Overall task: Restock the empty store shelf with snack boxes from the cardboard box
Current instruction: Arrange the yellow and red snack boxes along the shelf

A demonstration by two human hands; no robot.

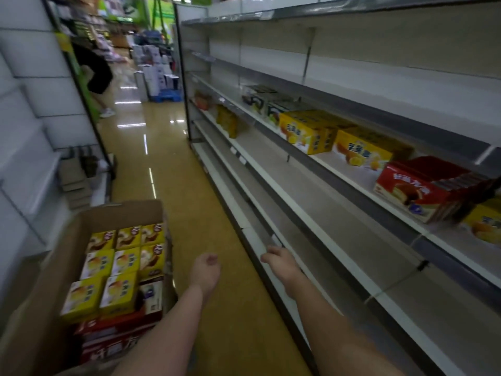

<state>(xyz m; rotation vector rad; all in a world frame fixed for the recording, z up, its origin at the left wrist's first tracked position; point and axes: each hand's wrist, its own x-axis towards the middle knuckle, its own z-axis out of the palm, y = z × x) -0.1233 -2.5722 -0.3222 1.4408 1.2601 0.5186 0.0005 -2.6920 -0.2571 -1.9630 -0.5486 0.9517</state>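
Note:
An open cardboard box stands on the floor at lower left, filled with several yellow snack boxes and a red snack box nearest me. My left hand hangs over the floor just right of the box, fingers loosely curled, holding nothing. My right hand hovers by the front edge of a low shelf, fingers curled, with nothing in it. On the middle shelf to the right stand yellow boxes, a red box and dark boxes further back.
The shelving unit runs along the right, its upper and lower boards mostly bare. A yellow floor aisle leads ahead. A person in black bends at the far left. Flattened cardboard lies by the left shelving. White stacked goods stand at the aisle's end.

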